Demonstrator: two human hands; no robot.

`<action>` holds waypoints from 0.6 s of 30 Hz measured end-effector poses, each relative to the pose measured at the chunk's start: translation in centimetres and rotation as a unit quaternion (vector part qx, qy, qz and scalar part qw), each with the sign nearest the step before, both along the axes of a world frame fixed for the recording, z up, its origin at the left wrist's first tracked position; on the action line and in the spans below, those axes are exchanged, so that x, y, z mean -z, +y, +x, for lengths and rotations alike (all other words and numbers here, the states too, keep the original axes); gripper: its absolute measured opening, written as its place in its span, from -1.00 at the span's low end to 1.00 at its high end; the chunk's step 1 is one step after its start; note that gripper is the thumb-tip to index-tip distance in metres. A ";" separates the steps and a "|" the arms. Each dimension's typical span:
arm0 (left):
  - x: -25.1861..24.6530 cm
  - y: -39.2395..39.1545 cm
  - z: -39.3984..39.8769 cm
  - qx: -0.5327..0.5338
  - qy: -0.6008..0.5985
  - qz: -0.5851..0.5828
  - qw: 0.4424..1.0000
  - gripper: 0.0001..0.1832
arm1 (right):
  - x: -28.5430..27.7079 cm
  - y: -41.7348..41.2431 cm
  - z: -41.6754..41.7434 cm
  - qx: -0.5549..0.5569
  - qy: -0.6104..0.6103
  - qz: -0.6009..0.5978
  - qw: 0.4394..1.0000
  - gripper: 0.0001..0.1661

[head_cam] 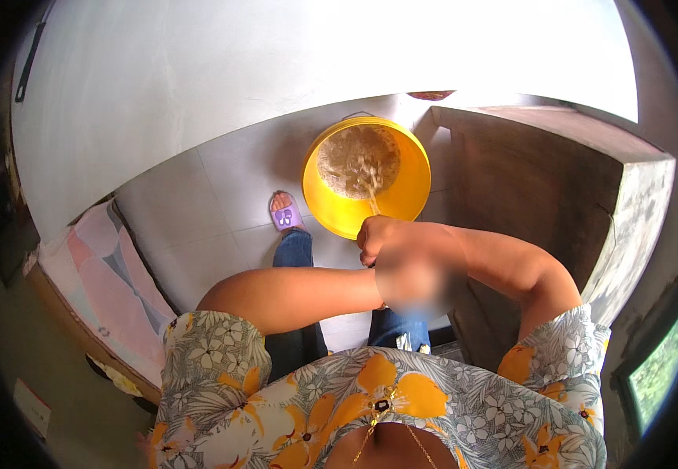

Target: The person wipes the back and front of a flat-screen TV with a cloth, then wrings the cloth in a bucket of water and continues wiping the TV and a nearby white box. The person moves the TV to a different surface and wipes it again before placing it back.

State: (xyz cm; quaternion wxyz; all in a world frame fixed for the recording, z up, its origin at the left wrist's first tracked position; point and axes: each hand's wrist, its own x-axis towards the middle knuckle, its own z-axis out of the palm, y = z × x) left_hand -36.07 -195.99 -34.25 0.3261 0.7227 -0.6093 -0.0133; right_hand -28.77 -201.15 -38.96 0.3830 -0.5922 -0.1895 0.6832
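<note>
A yellow plastic bucket (pixel 414 190) stands on the tiled floor in front of me, its wire handle at the far rim. Cloudy brownish liquid (pixel 351 158) lies in it, with froth at the edge. A thin stream of liquid (pixel 373 196) falls in from just beyond my right hand (pixel 379 235), whose fingers are curled above the near rim. My left hand (pixel 406 284) is beside it, mostly lost in a round blurred patch. That blur hides whatever the hands may hold, and the stream's source.
A white slab (pixel 315 53) spans the far side, with a dark utensil handle (pixel 31 64) at its left. To the right is a rough concrete partition (pixel 635 199). My foot in a purple slipper (pixel 285 217) is left of the bucket. Patterned cloth (pixel 119 269) covers a ledge at left.
</note>
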 end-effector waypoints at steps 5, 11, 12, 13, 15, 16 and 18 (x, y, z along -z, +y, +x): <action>2.3 0.8 0.0 -0.031 -0.044 0.038 0.998 -0.76 | 3.9 0.0 -0.6 -0.045 -0.066 0.039 0.996 -0.80; 1.6 4.6 6.1 -0.101 0.006 0.037 0.994 -0.79 | 2.8 -2.0 2.9 0.337 0.285 -0.012 0.897 -0.60; 0.2 5.2 7.1 -0.148 0.002 0.025 0.989 -0.78 | 4.1 -2.8 1.9 0.385 0.401 0.023 0.831 -0.49; 0.3 6.2 7.0 -0.210 0.038 0.030 0.976 -0.70 | 3.6 -3.1 2.4 0.424 0.412 0.027 0.806 -0.51; -0.5 7.5 6.6 -0.333 0.151 0.014 0.931 -0.58 | 1.8 -3.3 1.7 0.487 0.434 0.034 0.757 -0.55; -1.4 8.5 6.4 -0.391 0.218 -0.003 0.894 -0.56 | 0.9 -3.7 0.0 0.519 0.303 0.075 0.795 -0.53; -1.1 11.3 5.0 -0.465 0.402 -0.052 0.787 -0.41 | 0.6 -2.9 -1.2 0.583 0.309 0.018 0.751 -0.48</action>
